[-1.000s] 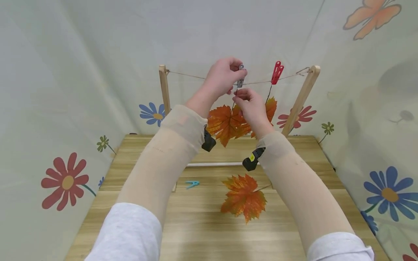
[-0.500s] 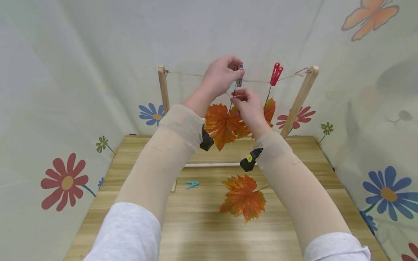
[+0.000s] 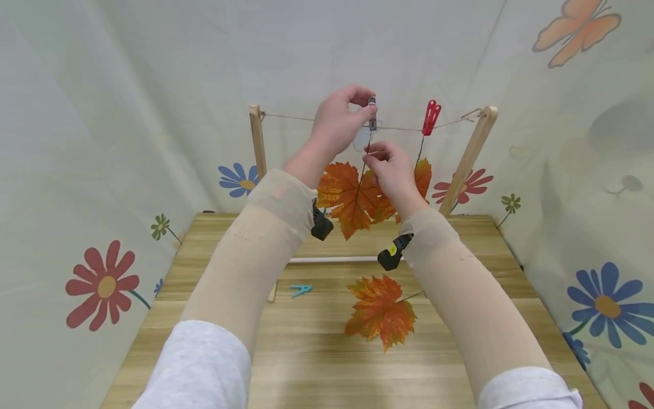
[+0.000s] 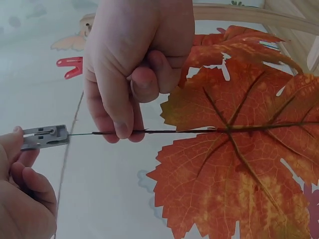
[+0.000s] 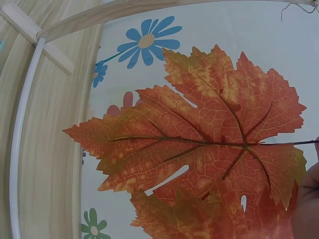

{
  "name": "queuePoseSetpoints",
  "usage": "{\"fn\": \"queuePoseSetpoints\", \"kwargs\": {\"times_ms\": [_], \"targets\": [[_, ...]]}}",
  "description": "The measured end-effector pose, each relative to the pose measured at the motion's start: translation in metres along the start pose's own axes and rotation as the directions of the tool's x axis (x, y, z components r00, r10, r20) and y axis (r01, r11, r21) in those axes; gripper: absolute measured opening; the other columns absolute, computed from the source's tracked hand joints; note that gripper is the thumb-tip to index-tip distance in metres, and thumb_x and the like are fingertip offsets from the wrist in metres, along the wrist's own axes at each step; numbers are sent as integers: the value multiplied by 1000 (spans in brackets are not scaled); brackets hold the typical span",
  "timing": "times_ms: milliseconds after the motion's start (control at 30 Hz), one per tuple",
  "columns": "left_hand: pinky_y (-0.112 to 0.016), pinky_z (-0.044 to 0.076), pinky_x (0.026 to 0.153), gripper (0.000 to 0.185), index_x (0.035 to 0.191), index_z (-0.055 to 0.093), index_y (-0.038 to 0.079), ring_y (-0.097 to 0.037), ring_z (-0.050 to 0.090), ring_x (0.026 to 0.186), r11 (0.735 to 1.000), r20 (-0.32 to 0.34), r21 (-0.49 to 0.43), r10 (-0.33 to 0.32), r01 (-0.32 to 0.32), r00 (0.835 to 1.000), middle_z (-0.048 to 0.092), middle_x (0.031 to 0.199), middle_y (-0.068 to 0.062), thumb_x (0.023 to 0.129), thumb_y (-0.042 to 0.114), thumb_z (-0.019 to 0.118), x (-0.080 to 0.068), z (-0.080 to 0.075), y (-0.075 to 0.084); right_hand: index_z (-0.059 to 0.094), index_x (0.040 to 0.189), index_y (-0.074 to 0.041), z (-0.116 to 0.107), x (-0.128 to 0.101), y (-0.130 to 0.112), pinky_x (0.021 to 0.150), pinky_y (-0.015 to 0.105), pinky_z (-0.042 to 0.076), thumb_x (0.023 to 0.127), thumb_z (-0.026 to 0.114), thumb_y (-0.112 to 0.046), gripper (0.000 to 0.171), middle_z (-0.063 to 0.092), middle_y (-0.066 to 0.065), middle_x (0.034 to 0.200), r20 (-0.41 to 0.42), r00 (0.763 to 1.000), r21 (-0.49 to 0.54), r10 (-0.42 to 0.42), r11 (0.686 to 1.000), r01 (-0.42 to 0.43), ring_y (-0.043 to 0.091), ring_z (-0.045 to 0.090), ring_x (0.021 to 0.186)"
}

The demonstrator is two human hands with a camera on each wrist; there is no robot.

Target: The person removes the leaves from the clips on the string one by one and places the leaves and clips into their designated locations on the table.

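My left hand (image 3: 343, 120) pinches a grey clothespin (image 3: 372, 116) at the string (image 3: 403, 129). In the left wrist view the clothespin's jaws meet the string and the thin end of a leaf stem. Just below, my right hand (image 3: 392, 170) pinches that dark stem (image 4: 169, 131) between thumb and finger. From the stem hangs an orange artificial maple leaf (image 3: 352, 196), spread wide in the right wrist view. Behind it a second orange leaf (image 3: 423, 177) hangs from a red clothespin (image 3: 431, 117), partly hidden by my right hand.
Wooden posts (image 3: 470, 159) hold the string at both ends. A white rod (image 3: 337, 259) runs low between them. On the wooden table (image 3: 317, 352) lie a blue clothespin (image 3: 301, 290) and another orange leaf (image 3: 382, 312). Flower-printed cloth (image 3: 153, 113) surrounds the table.
The grey clothespin and my left hand have shifted slightly left. The clothespin now stands more upright, and the held leaf has moved a little left and down. My right hand has barely moved.
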State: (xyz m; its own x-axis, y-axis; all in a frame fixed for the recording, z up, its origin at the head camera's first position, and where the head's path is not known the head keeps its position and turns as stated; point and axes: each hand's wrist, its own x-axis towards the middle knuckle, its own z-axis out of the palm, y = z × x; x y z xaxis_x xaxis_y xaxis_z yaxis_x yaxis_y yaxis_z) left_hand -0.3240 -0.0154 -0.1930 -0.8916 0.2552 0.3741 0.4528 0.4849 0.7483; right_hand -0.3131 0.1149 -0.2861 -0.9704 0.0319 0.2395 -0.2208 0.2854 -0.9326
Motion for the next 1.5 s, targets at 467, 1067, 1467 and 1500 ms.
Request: {"fn": "queuePoseSetpoints", "kwargs": {"times_ms": [467,1067,1467,1500], "targets": [[-23,34,79,27,108,55,24,-5,46,97,996,-63,-85,23,-28,998,54,100,9,83,31,56,-8,-7,-11,58,103,-18,0,-3,3,58,38,46,83,58,-26,22,56,3,92,-4,1000,26,-1,1000,1,29,47,59],[-25,34,83,32,112,53,19,-6,44,99,987,-68,-139,69,-78,995,54,102,7,81,30,58,-26,-4,-38,55,100,-18,4,-9,13,51,37,44,81,61,-29,23,56,6,94,2,1000,31,-5,1000,5,21,45,50],[-25,35,83,37,115,51,21,-4,43,101,987,-87,-141,66,-78,994,54,104,8,81,32,57,-40,-3,-52,54,97,-18,10,-20,19,50,42,43,79,62,-29,22,55,5,90,2,1000,56,-29,998,29,18,44,47],[-25,35,83,37,115,52,21,-4,43,101,987,-89,-141,67,-79,994,54,104,8,80,32,57,-41,-2,-54,55,96,-17,10,-20,20,50,41,43,79,62,-29,22,55,5,90,2,1000,60,-29,998,29,18,44,47]]}}
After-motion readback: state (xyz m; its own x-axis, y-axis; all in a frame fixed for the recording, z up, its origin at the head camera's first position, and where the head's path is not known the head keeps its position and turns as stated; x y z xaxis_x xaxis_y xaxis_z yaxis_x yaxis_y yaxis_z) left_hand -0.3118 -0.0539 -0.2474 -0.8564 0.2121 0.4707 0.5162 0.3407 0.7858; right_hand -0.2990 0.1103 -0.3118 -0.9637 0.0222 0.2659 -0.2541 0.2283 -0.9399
